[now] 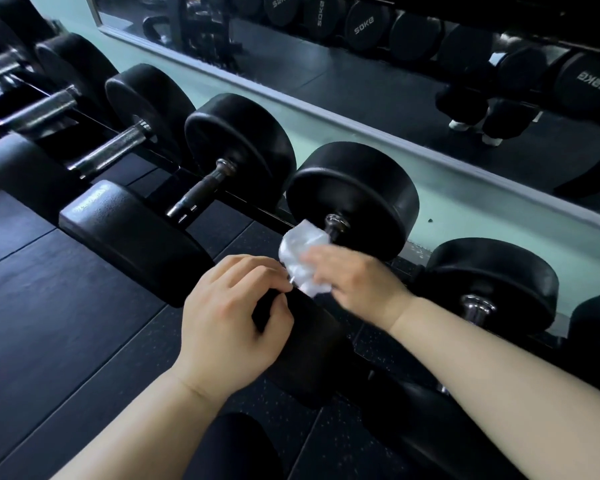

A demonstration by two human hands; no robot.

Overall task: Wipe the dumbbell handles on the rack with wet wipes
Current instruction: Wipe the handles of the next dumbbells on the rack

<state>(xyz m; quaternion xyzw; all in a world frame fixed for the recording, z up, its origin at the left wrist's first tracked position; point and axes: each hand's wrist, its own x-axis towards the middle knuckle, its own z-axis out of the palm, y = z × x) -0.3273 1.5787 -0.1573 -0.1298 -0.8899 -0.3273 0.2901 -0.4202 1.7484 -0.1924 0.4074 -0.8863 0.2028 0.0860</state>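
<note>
— Gripping what, exactly, is the right hand (357, 277)?
— A crumpled white wet wipe (303, 258), bunched under its curled fingers and pressed around the chrome steel handle (331, 235) of the black round rubber dumbbell (371, 181) on the black metal rack (253, 209). Blur hides how far round the bar it wraps.
— And the left hand (229, 323)?
— Just beside that grip, on the nearer side. Its fingers and thumb curl over the rim of the near head (309, 362), which I judge steadies the dumbbell.
— Which way does the handle run from the wipe?
— Its long axis goes up and away from the grip to the far head (347, 209); a bare shiny collar (336, 221) shows just beyond the wipe. Towards the person the bar is hidden under both hands.
— So the stroke?
— Along that axis, I'd say, out to the collar and back. The right hand is the nearer one to the bare part; the left need only hold.
</note>
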